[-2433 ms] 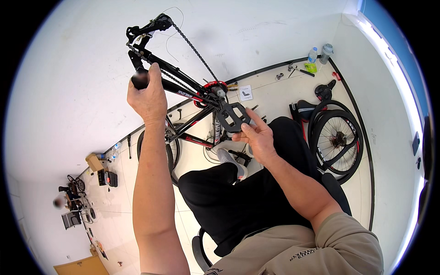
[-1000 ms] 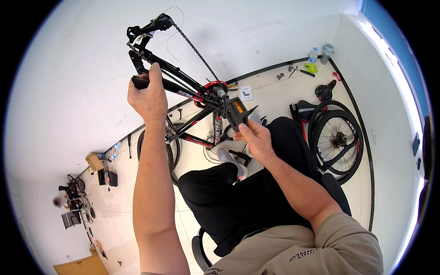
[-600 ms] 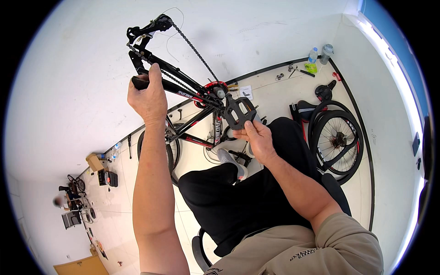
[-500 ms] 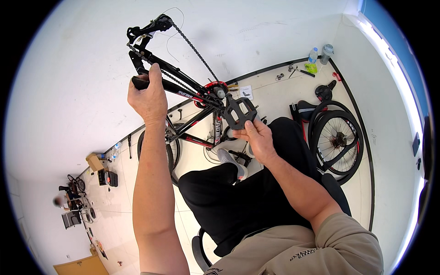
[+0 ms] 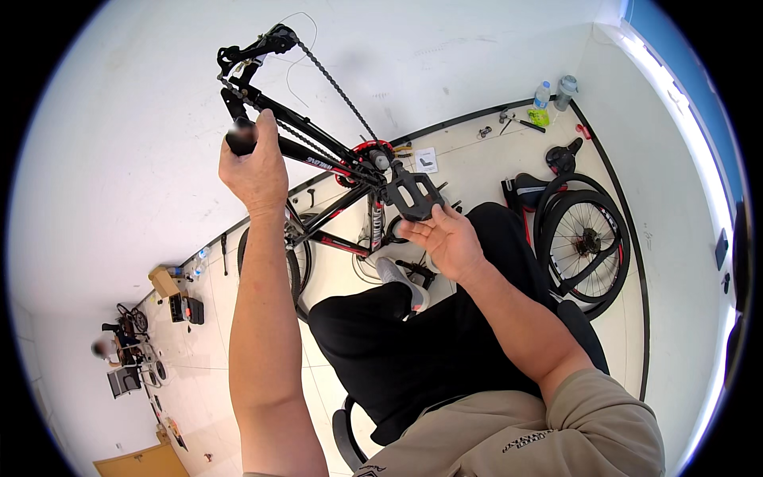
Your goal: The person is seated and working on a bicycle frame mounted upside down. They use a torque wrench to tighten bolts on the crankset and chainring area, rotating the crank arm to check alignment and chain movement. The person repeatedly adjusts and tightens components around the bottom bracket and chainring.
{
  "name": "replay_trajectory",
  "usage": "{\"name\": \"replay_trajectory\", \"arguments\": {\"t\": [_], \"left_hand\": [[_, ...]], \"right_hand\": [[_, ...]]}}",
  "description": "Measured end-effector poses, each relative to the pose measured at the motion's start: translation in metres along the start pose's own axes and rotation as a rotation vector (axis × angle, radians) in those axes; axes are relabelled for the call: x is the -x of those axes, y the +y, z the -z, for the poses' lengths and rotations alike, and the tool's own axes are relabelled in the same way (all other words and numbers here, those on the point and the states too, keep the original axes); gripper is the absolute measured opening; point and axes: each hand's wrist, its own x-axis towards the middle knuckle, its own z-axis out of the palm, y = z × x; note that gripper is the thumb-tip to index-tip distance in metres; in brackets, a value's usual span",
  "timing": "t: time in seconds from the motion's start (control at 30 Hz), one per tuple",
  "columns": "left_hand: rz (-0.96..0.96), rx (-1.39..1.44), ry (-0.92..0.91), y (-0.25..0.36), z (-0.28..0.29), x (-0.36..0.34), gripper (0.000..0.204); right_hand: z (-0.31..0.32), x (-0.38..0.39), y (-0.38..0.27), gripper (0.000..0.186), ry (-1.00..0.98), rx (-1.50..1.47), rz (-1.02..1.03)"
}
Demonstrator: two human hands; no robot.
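Note:
A black and red bike frame (image 5: 324, 235) is tilted up in front of me, its rear end raised toward the upper left. My left hand (image 5: 256, 171) is closed around a black part of that rear end; the fingers' far side is hidden. A black platform pedal (image 5: 413, 195) sits by the crank area, near the red chainring (image 5: 367, 149). My right hand (image 5: 445, 242) has its thumb and fingertips at the pedal's near edge. The chain (image 5: 338, 86) runs from the chainring up to the rear derailleur (image 5: 280, 38).
On the right lies a wheel (image 5: 586, 246) with a saddle (image 5: 528, 191) beside it. Bottles (image 5: 542, 95) and a hammer (image 5: 524, 124) are by the far wall. A paper sheet (image 5: 426, 160) lies behind the pedal. At far left, a person sits near another bike (image 5: 133, 318).
The pedal has turned slightly, and my right hand has shifted a little, its fingers lower against the pedal's edge. My left hand keeps its hold, nearly unmoved.

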Motion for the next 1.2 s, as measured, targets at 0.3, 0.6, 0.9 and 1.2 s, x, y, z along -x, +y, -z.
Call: {"name": "replay_trajectory", "arguments": {"t": [0.3,0.6,0.9,1.2], "left_hand": [[0.01,-0.007,-0.001,-0.001,0.0,0.0,0.042],[0.01,-0.031,-0.008,0.0,0.002,0.001,0.041],[0.021,-0.016,-0.011,0.0,0.0,0.003,0.042],[0.003,-0.044,-0.008,0.001,0.001,0.002,0.042]], "right_hand": [[-0.01,0.006,0.002,0.05,0.118,0.127,0.145],[-0.005,0.001,-0.006,0.07,0.049,0.591,0.116],[-0.022,-0.022,-0.01,0.073,0.046,1.733,0.733],[-0.023,-0.036,-0.017,0.07,-0.095,1.668,0.69]]}}
